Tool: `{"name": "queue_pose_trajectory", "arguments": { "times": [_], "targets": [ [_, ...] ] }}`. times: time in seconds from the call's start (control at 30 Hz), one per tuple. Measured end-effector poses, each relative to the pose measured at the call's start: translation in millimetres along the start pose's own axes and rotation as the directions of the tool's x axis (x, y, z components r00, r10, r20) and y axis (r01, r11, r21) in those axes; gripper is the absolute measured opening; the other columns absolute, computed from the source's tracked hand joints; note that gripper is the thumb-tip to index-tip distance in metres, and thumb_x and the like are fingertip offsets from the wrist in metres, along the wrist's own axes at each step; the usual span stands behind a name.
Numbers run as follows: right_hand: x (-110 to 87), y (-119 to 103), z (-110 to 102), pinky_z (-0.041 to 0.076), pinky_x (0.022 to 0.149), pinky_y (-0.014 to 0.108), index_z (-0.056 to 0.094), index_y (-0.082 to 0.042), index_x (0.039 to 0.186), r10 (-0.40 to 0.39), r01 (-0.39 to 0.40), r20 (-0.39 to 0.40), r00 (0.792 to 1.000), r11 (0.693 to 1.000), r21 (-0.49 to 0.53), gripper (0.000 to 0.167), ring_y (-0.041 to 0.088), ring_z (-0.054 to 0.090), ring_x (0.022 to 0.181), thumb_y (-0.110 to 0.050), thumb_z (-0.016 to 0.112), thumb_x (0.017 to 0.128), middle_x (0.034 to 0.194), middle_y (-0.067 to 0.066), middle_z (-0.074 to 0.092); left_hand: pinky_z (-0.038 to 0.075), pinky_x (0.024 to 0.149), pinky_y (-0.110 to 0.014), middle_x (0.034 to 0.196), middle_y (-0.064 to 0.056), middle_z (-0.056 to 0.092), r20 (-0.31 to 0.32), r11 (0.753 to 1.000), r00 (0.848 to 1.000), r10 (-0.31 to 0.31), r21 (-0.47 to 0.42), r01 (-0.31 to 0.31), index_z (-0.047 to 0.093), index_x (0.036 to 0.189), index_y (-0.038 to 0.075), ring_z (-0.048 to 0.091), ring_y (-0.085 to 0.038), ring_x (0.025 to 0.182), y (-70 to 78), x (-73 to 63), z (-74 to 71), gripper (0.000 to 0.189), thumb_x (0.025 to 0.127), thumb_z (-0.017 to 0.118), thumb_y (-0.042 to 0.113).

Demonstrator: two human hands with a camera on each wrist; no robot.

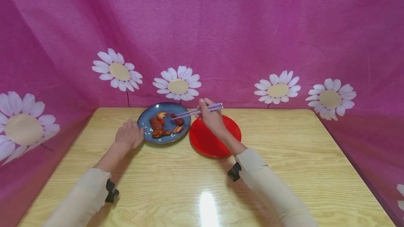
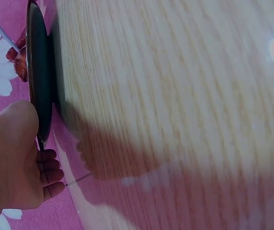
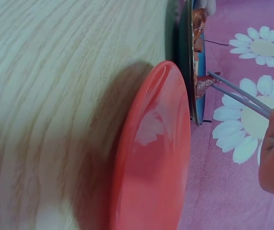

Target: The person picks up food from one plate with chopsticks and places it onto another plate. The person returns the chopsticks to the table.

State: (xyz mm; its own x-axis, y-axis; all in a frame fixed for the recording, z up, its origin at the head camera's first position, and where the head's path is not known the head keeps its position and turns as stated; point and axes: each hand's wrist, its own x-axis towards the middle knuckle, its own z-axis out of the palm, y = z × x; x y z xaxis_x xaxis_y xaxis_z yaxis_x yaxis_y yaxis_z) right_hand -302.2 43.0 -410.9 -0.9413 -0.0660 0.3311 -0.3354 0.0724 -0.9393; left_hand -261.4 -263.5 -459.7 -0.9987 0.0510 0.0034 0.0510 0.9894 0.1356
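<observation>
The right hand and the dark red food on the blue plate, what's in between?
Purple chopsticks: the head view shows them stretching from the right hand to the dark red food.

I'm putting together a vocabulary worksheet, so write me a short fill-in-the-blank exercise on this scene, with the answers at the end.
1. The right hand holds a pair of ____.
2. The left hand is at the rim of the food plate, whose main colour is ____.
3. The other plate, without food, is coloured ____.
4. The number of plates on the wooden table is ____.

Missing words: chopsticks; blue; red; two.
</observation>
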Motion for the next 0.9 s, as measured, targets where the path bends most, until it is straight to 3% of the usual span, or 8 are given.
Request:
{"name": "queue_pose_trajectory", "arguments": {
  "times": [0.13, 0.27, 0.43, 0.5, 0.7, 0.9],
  "targets": [
    [-1.6, -1.0, -5.2, 0.056, 0.061, 0.051, 0.060, 0.005, 0.084, 0.009, -0.009, -0.008, 1.000, 0.999, 0.031, 0.034, 0.010, 0.064, 0.057, -0.019, 0.050, 0.106, 0.072, 0.015, 0.063, 0.044, 0.083, -0.055, 0.098, -0.026, 0.044, 0.003, 1.000, 1.000, -0.001, -0.005, 0.001, 0.044, 0.111, -0.019, 0.048, -0.043, 0.099, -0.5, -0.1, -0.1, 0.045, 0.104, 0.036, 0.025],
    [-3.0, -1.8, -9.7, 0.055, 0.056, 0.038, 0.059, 0.005, 0.085, 0.008, -0.007, -0.018, 1.000, 0.999, 0.034, 0.034, 0.020, 0.068, 0.062, -0.020, 0.050, 0.106, 0.073, 0.017, 0.064, 0.044, 0.084, -0.056, 0.099, -0.026, 0.044, 0.001, 1.000, 1.000, 0.000, -0.013, 0.000, 0.044, 0.111, -0.019, 0.048, -0.044, 0.100, -0.9, -0.1, 0.3, 0.045, 0.103, 0.035, 0.025],
    [-4.2, -0.4, -13.4, 0.054, 0.061, 0.054, 0.060, 0.003, 0.084, 0.002, 0.000, -0.036, 0.999, 0.999, 0.035, 0.032, 0.044, 0.068, 0.072, -0.019, 0.050, 0.106, 0.073, 0.012, 0.064, 0.044, 0.085, -0.056, 0.100, -0.027, 0.044, -0.001, 1.000, 1.000, 0.002, -0.011, -0.002, 0.044, 0.112, -0.019, 0.048, -0.044, 0.101, -0.9, 0.3, 1.2, 0.046, 0.103, 0.035, 0.025],
    [-4.8, -0.4, -14.5, 0.054, 0.060, 0.054, 0.060, 0.003, 0.084, 0.000, 0.001, -0.044, 0.999, 0.999, 0.039, 0.032, 0.042, 0.068, 0.070, -0.018, 0.050, 0.106, 0.073, 0.015, 0.064, 0.044, 0.084, -0.056, 0.099, -0.026, 0.044, -0.003, 1.000, 1.000, 0.004, -0.011, -0.004, 0.044, 0.111, -0.019, 0.048, -0.044, 0.101, -1.0, 0.5, 1.6, 0.046, 0.103, 0.036, 0.025],
    [-6.7, -3.7, -18.3, 0.055, 0.055, 0.040, 0.059, 0.005, 0.085, -0.009, 0.012, -0.042, 0.999, 0.997, 0.070, 0.034, 0.015, 0.066, 0.059, -0.020, 0.050, 0.106, 0.075, 0.030, 0.062, 0.044, 0.083, -0.056, 0.099, -0.026, 0.044, -0.008, 1.000, 1.000, 0.001, -0.010, -0.001, 0.045, 0.111, -0.020, 0.049, -0.044, 0.100, -1.0, 0.1, 1.7, 0.046, 0.103, 0.036, 0.025],
    [-9.2, -8.6, -23.9, 0.052, 0.052, 0.027, 0.059, 0.007, 0.085, -0.015, 0.018, -0.039, 0.999, 0.996, 0.085, 0.035, 0.018, 0.066, 0.060, -0.020, 0.051, 0.106, 0.070, 0.023, 0.064, 0.044, 0.084, -0.057, 0.099, -0.027, 0.045, -0.023, 1.000, 1.000, 0.001, -0.012, -0.001, 0.045, 0.109, -0.019, 0.049, -0.046, 0.101, -0.9, 0.0, 1.6, 0.045, 0.103, 0.037, 0.025]
  ]
}}
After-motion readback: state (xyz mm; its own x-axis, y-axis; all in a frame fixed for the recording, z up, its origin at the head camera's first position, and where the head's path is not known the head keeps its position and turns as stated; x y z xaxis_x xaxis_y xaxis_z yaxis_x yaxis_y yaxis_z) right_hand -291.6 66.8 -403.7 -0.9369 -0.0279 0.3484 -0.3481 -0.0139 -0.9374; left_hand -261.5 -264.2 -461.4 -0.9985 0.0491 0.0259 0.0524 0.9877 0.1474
